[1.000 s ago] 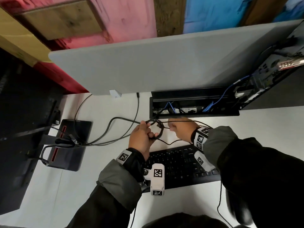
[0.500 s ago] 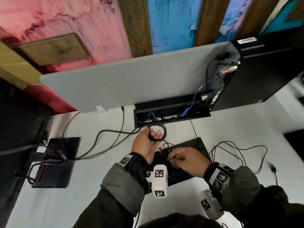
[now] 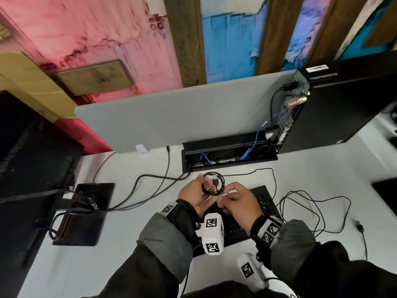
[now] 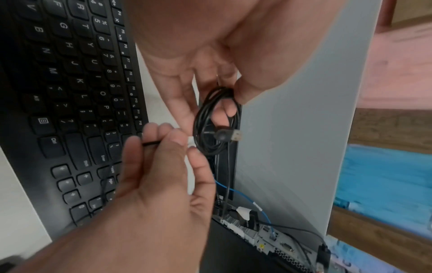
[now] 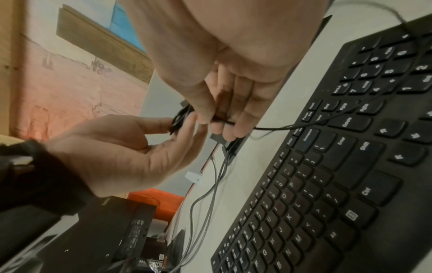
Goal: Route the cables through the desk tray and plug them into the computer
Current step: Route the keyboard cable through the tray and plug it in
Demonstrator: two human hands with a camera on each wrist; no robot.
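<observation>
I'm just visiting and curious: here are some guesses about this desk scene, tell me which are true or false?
1. The left hand holds a coiled black cable. True.
2. The coil's USB plug sits in the computer. False: it hangs free inside the coil.
3. The right hand pinches a thin black cable. True.
4. The keyboard is white. False: it is black.
5. Blue cables run in the desk tray. True.
</observation>
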